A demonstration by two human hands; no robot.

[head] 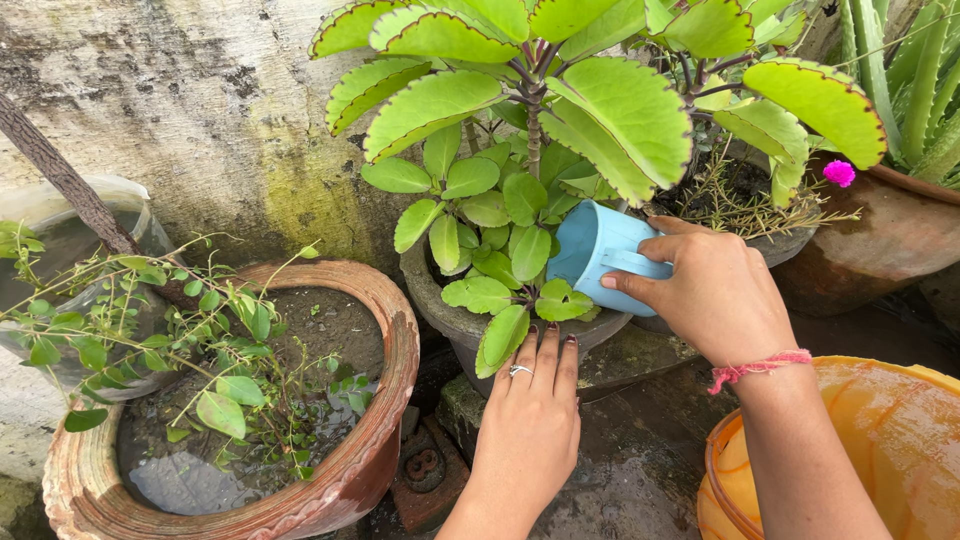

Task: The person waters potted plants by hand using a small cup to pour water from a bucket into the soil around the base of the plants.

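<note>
A blue cup (600, 255) is gripped by the right hand (715, 290), fingers curled round its side, and is tipped on its side with its mouth turned toward the stem (533, 135) of the broad-leaved plant (600, 110) just beyond the knuckles. The left hand (530, 420) is laid flat, fingers pressed together, against the rim of the grey pot (440, 305), its fingertips touching a low leaf (503, 335). Whether anything is leaving the cup cannot be told. If the cup is tilted too sharply, the contents may be thrown past the pot's edge onto the wet ground beneath the left wrist, or soil may be washed out over the rim. The leaves crowded in front of the cup's mouth could be struck or bent, and the leaf under the left fingertips could be snapped if pressed harder. A slip of the right-hand hold could drop the cup into the foliage. The orange bucket (880, 420) sits right under the right forearm and could be knocked as the arm is drawn back. The clay pot (390, 330), left of the left hand, lies well clear.
</note>
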